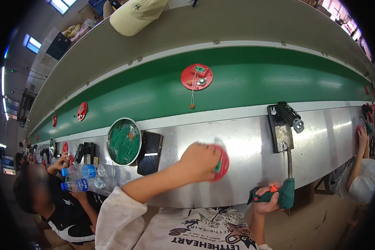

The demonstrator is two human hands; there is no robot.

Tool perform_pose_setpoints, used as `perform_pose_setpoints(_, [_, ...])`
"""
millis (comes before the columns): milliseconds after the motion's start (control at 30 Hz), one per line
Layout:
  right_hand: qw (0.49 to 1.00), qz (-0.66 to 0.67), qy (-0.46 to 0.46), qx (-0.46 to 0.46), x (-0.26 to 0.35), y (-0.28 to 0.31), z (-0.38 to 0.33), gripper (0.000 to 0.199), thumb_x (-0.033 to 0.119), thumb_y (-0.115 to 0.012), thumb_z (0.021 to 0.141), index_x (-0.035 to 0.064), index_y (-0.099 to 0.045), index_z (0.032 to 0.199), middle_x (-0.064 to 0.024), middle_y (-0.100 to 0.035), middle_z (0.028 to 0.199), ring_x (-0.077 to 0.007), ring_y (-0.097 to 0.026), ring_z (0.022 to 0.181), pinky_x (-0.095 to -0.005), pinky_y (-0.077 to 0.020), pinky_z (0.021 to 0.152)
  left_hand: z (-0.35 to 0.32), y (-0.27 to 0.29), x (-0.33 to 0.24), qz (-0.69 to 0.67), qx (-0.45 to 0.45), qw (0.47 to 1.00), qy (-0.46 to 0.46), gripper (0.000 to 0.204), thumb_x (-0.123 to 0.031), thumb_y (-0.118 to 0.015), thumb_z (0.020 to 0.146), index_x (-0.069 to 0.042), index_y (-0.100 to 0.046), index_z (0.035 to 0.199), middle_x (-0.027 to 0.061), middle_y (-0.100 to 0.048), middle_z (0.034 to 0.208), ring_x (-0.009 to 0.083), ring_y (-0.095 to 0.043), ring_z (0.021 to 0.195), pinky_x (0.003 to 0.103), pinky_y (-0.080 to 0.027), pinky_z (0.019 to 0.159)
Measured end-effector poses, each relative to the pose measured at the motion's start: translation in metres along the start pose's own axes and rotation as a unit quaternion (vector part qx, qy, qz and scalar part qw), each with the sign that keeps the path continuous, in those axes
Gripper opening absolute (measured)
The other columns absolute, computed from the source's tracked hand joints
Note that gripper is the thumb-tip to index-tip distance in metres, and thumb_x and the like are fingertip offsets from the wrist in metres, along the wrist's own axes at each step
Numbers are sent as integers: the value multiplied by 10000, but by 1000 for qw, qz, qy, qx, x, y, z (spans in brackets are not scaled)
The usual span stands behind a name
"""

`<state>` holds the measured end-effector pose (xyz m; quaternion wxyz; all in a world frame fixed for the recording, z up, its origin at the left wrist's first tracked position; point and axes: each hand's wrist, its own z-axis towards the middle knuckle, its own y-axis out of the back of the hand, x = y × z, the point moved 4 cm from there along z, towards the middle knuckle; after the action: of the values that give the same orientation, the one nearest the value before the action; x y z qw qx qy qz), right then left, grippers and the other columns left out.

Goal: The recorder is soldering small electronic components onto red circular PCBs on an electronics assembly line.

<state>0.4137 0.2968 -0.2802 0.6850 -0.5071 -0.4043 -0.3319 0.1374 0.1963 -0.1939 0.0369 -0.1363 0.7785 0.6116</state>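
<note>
My left hand (199, 161) is closed on a round red plate (224, 165) over the metal bench, and its fingers cover much of it. Part of a green circuit board (217, 167) shows at the edge of the fingers. At the bench's near edge, my right hand (266, 201) grips a green soldering gun (286, 193) by its handle. The gun's long metal barrel points away from me, its tip at the tray of a black soldering stand (274, 129).
A metal bowl (108, 143) of green wire pieces stands left beside a dark phone (150, 155). Beyond the bench, a green conveyor belt (246, 73) carries a red plate with a board (201, 79). Two plastic bottles (81, 171) are by a co-worker at left; another person sits far right.
</note>
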Motion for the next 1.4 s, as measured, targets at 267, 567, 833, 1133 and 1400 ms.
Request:
perform_pose_setpoints(267, [1000, -16, 12, 0, -8, 10, -6, 377, 310, -504, 1010, -13, -457, 1201, -172, -540, 972, -198, -567, 569, -340, -556, 550, 123, 63, 121, -50, -421, 902, 81, 735, -363, -767, 863, -29, -488, 1456, 243, -558, 1376, 423, -523, 1272, 518, -444, 1030])
perform_pose_setpoints(567, [999, -29, 30, -14, -1, 2, -3, 366, 286, -504, 1006, -28, -472, 1192, -168, -539, 1001, -194, -581, 546, -344, -538, 517, 121, 25, 183, -61, -370, 902, 213, 234, -228, -731, 915, -47, -665, 1048, 155, -643, 1176, 379, -594, 1136, 512, -468, 938])
perform_pose_setpoints(833, [1000, -3, 19, 16, 6, -7, 2, 331, 246, -496, 1020, -38, -472, 1188, -160, -535, 1047, -187, -556, 541, -331, -517, 513, 46, 22, 168, -330, -374, 844, 197, 253, -197, -718, 958, 27, -691, 842, 172, -687, 794, 251, -630, 693, 365, -493, 668])
perform_pose_setpoints(1133, [1000, -20, -2, 22, 0, -3, 2, 380, 274, -492, 1027, -55, -475, 1217, -164, -540, 1040, -183, -558, 569, -332, -513, 514, -82, -28, 70, -267, -451, 849, 72, 142, -95, -691, 961, 8, -765, 1024, 128, -763, 896, 281, -726, 867, 369, -564, 806])
perform_pose_setpoints(1400, [958, -134, -89, 238, 14, -22, -11, 499, 306, -633, 953, -74, -530, 1259, -174, -588, 1097, -177, -615, 571, -321, -522, 516, -118, -67, 38, -270, -551, 776, 145, 246, 8, -721, 940, 20, -751, 1184, 100, -776, 873, 206, -671, 787, 301, -550, 716])
